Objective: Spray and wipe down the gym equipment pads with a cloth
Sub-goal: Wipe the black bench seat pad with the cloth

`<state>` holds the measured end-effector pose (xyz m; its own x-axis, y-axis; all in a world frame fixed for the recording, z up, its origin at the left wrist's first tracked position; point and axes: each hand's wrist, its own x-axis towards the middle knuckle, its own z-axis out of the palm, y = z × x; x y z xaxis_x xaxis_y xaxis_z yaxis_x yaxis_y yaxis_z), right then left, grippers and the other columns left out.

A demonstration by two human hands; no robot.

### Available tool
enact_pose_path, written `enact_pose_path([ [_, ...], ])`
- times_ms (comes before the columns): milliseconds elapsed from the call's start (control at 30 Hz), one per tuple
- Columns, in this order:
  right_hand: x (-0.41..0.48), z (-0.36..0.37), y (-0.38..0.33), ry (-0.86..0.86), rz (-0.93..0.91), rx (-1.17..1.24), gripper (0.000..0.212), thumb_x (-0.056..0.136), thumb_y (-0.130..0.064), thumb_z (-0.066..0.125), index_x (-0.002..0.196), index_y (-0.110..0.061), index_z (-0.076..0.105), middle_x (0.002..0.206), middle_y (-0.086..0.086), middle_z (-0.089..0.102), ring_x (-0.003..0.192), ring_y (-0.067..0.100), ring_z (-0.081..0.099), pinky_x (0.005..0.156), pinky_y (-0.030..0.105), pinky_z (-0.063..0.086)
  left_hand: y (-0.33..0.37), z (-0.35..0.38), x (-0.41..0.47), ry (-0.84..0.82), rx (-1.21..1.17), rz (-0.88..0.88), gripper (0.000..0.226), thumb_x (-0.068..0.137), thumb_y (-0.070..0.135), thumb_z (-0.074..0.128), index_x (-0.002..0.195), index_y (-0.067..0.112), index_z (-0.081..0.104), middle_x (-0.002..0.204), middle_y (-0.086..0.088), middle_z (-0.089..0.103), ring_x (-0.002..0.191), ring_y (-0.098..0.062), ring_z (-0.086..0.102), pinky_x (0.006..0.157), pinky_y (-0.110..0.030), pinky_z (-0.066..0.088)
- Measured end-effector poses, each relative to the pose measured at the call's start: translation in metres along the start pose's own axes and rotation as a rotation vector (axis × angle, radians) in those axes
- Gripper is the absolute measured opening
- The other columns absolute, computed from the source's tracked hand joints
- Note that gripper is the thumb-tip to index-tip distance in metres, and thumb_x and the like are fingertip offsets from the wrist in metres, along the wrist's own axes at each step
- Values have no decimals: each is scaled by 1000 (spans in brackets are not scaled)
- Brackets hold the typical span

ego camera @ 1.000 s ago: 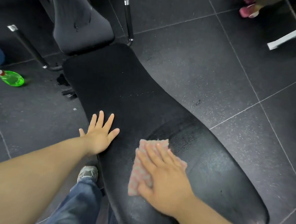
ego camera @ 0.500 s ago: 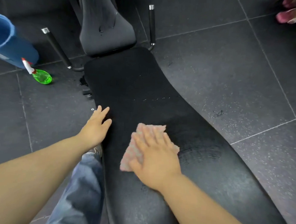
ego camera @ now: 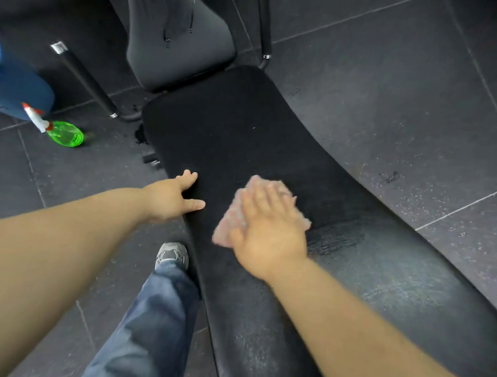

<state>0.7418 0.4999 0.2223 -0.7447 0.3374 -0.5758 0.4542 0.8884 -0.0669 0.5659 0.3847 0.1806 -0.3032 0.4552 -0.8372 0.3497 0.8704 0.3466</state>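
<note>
A long black bench pad [ego camera: 244,136] runs from the upper middle to the lower right. Its near half shows wet, streaked sheen. My right hand [ego camera: 265,223] lies flat with straight fingers on a pink cloth [ego camera: 225,230], pressing it to the middle of the pad. My left hand [ego camera: 172,197] rests on the pad's left edge, thumb on top and fingers over the side. A grey seat pad [ego camera: 180,37] with drips on it rises behind the bench. A green spray bottle [ego camera: 64,134] stands on the floor at the left.
A blue bucket [ego camera: 13,89] stands behind the spray bottle at the left edge. Black handle bars [ego camera: 86,81] flank the seat. My jeans leg and grey shoe [ego camera: 172,255] are next to the bench's left side. Dark rubber floor tiles [ego camera: 404,110] lie all around.
My right hand has slid the cloth up the pad toward the seat. My left hand has shifted from lying flat on the pad to its left edge. The view has moved forward.
</note>
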Motion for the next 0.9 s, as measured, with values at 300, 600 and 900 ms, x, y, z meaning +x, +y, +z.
enact_pose_path([
  [300,4,-30,92,-13,114,106,73,89,-49,13,156,-22,15,164,-1,16,149,23,15,120,43,15,-19,-11,3,-85,-28,70,77,98,27,59,156,31,9,162,17,1,149,-9,11,116,-25,15],
  [600,14,0,-32,-17,-80,-15,59,95,-33,37,150,-19,25,156,10,23,145,34,14,118,51,10,-43,-4,11,176,-101,15,96,77,45,79,154,24,26,161,13,19,147,-11,23,118,-28,21],
  [900,61,-27,57,-48,167,6,58,97,-39,25,153,-32,11,160,-4,18,147,26,12,118,52,8,-60,-10,25,318,-255,65,54,84,24,77,135,24,59,146,14,47,130,-5,49,102,-16,31],
])
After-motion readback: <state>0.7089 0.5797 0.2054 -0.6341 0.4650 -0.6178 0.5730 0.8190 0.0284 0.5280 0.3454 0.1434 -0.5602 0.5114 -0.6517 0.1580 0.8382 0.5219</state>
